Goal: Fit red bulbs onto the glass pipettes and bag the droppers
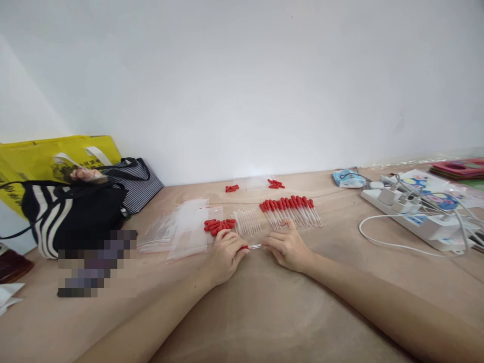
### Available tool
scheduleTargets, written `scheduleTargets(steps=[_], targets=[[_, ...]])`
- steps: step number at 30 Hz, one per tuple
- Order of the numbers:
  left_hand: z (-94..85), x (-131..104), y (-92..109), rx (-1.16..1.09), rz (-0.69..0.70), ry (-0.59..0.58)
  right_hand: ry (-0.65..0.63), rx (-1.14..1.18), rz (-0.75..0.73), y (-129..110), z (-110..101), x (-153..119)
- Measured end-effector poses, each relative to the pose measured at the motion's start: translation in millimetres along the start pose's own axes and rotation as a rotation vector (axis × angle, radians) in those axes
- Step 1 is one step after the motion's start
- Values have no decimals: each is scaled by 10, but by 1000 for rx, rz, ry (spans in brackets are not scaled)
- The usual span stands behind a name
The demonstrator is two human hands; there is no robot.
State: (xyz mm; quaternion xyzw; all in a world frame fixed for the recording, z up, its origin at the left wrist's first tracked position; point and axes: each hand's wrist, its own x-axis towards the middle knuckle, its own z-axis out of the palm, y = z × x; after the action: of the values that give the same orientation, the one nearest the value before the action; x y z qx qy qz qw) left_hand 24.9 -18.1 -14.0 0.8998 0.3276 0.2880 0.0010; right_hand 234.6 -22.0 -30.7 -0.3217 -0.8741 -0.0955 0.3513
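My left hand (226, 257) is closed on a red rubber bulb (245, 247), most of which its fingers cover. From the bulb a clear dropper tube (256, 246) runs across to my right hand (289, 247), whose fingers pinch its other end. How deep the tube sits in the bulb cannot be seen. Just beyond my left hand lies a pile of loose red bulbs (219, 225). A row of bare tubes (246, 222) is beside it. Behind my right hand, several droppers with red bulbs (290, 209) lie side by side.
Clear zip bags (189, 227) lie left of the bulbs. Farther back are more red bulbs (232, 188) and tubes (257, 184). A power strip (412, 219) with white cables stands right, near a blue packet (348, 178). Bags, including a black one (75, 217), fill the left.
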Motion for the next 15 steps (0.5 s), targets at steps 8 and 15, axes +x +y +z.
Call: scheduleTargets(steps=[8,15], targets=[[16,-25,11,45,73,20,28,-115,-105,-57,-10,8],[27,-21,13,25,99,-8,-4,-87,-129,-56,-9,41]])
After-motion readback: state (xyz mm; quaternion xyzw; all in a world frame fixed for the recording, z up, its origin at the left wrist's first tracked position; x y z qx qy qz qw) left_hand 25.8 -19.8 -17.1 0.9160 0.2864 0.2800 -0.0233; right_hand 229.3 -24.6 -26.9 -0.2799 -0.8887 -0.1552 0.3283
